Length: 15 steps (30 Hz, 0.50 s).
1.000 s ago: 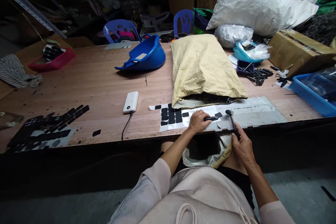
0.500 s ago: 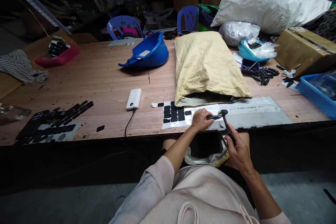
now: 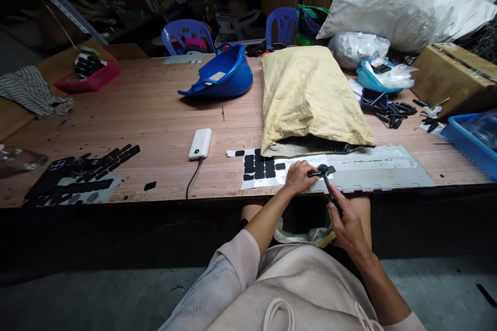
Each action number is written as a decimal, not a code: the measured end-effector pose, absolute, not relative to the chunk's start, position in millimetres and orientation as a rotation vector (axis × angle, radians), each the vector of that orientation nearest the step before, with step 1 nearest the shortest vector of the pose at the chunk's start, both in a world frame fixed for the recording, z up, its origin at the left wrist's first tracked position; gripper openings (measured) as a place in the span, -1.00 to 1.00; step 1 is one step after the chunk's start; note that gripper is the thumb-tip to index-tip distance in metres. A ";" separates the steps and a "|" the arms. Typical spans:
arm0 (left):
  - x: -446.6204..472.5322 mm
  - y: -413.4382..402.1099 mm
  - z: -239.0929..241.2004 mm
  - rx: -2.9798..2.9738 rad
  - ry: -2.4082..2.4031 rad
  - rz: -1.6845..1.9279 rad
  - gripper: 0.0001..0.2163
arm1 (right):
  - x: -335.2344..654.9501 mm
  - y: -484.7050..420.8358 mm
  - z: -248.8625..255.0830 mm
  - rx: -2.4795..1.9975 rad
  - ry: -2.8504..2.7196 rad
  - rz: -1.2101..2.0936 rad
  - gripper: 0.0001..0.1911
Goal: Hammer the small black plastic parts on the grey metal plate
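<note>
At the table's front edge, my left hand (image 3: 298, 178) is closed on a slim black piece (image 3: 313, 172) lying over the grey sheet. A flat, rounded black end shows at its right; what exactly the piece is, I cannot make out. My right hand (image 3: 349, 225) grips the dark handle of a small hammer (image 3: 326, 182), which has a metal shaft. Its round dark head rests on or just over the black piece. Left of my left hand lies a white sheet (image 3: 254, 184) bearing rows of black rounded pads (image 3: 259, 166).
A yellow woven sack (image 3: 303, 98) lies behind my hands, mouth towards me. An open bag (image 3: 306, 235) sits between my legs below the edge. A white power bank (image 3: 200, 144) with a cable, a blue basin (image 3: 233, 75) and a blue tray (image 3: 466, 139) are also around.
The hammer's head has swung left and down onto the black piece, and my right hand has shifted slightly left. My left hand keeps its hold. The view has moved a little.
</note>
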<state>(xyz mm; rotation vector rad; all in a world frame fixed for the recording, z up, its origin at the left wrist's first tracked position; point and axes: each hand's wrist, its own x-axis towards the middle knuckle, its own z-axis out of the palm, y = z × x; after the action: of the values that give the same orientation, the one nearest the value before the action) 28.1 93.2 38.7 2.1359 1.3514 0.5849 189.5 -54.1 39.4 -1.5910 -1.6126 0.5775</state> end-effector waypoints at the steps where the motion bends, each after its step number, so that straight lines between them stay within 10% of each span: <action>1: 28.1 93.1 39.1 2.138 1.352 0.586 -0.84 | 188.3 -53.8 37.9 -1.591 -1.615 0.603 -0.43; 15: 27.7 94.1 35.8 2.142 1.330 0.613 -0.85 | 244.2 -33.5 41.6 -2.113 -1.471 0.281 -0.40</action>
<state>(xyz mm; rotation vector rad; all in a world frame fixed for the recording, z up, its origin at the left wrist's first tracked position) 27.7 94.1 35.8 2.1421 1.3296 0.6134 244.2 -33.5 41.6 -2.1134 -1.4705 0.2814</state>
